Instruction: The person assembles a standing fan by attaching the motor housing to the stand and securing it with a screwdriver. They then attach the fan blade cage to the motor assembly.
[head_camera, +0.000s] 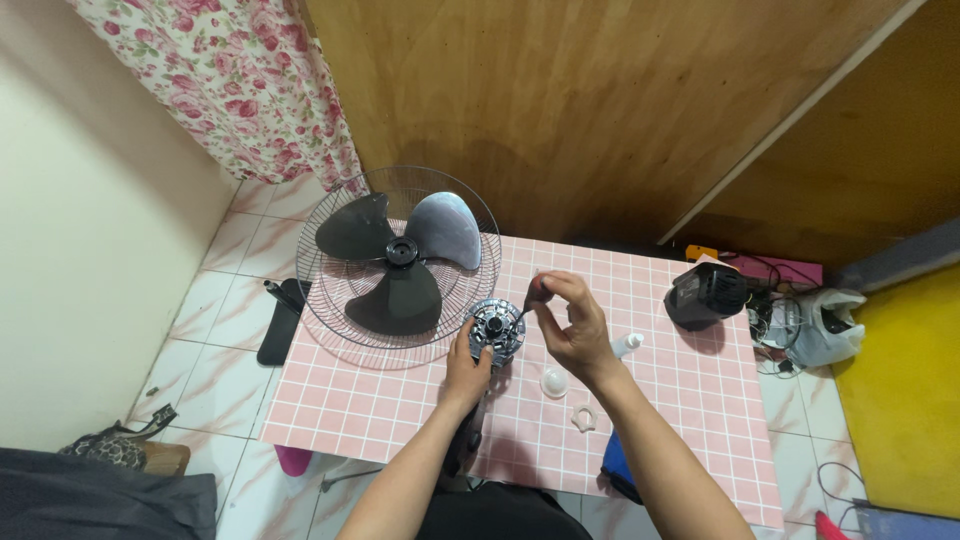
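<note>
My left hand (466, 358) grips the rim of a round silver fan motor unit (496, 328) standing on the pink checked table (690, 400). My right hand (568, 322) holds a dark-handled screwdriver (531, 296) with its tip down on the motor's top. To the left, a wire fan guard (330, 300) lies on the table with the dark three-bladed fan blade (398, 255) resting inside it.
A small white bottle (627, 344), a white round cap (553, 381) and a white ring nut (584, 417) lie right of my hands. A black motor housing (706, 293) sits at the table's far right. Cables and a bag (828, 322) are beyond it; a black fan base (280, 320) lies on the floor.
</note>
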